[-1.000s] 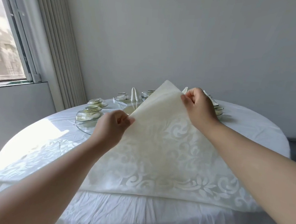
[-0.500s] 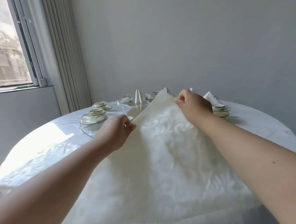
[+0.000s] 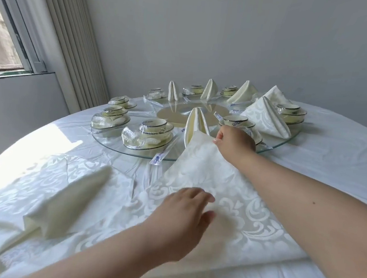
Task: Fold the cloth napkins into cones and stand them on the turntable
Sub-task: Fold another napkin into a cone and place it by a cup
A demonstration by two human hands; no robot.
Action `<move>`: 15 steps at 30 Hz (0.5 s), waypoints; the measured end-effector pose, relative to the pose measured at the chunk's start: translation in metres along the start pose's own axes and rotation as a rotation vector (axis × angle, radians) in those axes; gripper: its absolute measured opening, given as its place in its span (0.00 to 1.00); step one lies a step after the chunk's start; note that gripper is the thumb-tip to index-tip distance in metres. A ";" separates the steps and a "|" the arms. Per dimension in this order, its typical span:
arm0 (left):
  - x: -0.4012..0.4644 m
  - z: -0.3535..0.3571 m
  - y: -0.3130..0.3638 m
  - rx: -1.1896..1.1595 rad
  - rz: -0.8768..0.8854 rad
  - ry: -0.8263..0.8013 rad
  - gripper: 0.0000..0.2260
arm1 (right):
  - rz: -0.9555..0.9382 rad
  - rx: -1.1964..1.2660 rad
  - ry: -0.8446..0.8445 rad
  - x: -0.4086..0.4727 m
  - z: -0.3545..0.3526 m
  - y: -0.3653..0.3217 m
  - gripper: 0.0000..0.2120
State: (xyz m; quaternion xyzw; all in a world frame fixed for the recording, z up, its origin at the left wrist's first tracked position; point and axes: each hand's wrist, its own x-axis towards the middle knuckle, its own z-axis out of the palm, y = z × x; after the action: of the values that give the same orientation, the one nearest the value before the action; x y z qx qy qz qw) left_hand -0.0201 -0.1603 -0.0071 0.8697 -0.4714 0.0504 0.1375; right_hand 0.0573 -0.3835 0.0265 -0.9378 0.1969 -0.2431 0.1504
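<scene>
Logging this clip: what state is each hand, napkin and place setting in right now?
Right hand: pinching napkin corner, lifted.
Left hand: open, fingers flat on napkin.
Napkin: spread, unfolded, far corner raised.
Side napkin: loosely folded, lying flat.
Cones: upright on turntable.
Bowls: wrapped, upright.

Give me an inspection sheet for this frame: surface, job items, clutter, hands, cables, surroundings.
Surface: round table with white tablecloth; sunlight patch at its left.
Job's things: glass turntable carries six standing folded napkins, nearest one; patterned napkin in work lies on the near table with its far corner lifted; a rolled napkin lies on its side at left.
Clutter: wrapped bowl sets ring the turntable; a wrapped utensil packet overhangs its near edge.
Grippers: left hand fingers extended over the napkin; right hand pinches the lifted corner.
Cables: nothing seen.
Surroundings: window and vertical blinds at left, plain wall behind.
</scene>
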 end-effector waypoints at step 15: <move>-0.025 0.030 0.021 0.150 0.013 -0.280 0.41 | -0.191 0.020 -0.449 -0.159 -0.033 0.011 0.24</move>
State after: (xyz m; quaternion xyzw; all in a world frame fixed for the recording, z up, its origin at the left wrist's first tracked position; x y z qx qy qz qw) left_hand -0.0526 -0.1602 -0.0371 0.8731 -0.4863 -0.0354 0.0046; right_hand -0.0906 -0.3288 -0.0134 -0.9812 0.0668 -0.0437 0.1759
